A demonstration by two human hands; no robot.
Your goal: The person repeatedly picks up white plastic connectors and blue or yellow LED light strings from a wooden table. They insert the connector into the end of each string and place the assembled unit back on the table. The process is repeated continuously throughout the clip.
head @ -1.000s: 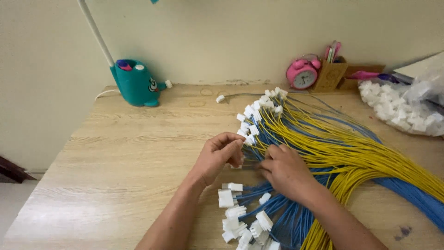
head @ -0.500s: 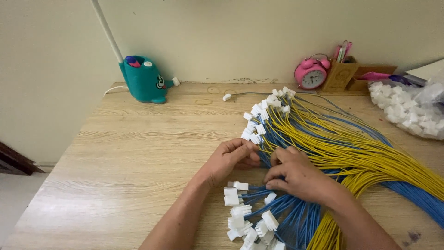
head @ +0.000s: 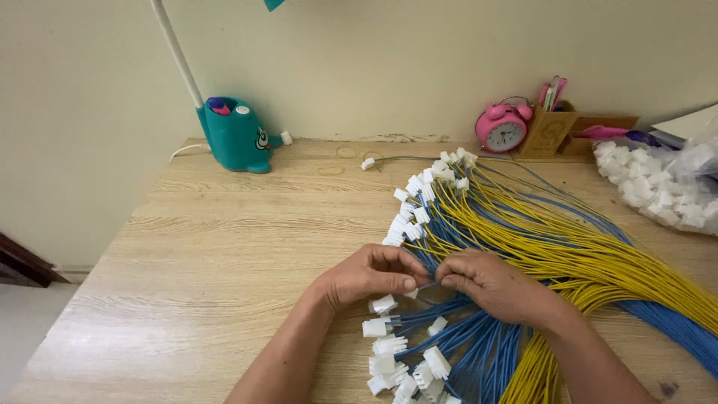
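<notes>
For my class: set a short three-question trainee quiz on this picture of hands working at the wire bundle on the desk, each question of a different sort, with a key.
1. True or false: the left hand and the right hand meet fingertip to fingertip over the blue wires.
2. Which thing stands nearest the pink alarm clock?
A. the teal lamp base
B. the wooden pen holder
C. the bag of white connectors
3. Fill in: the wires fanned out towards the wall are mostly blue and ____.

Key
1. True; they pinch at the same spot, though what is between the fingertips is too small to tell.
2. B
3. Yellow, the yellow wires.
</notes>
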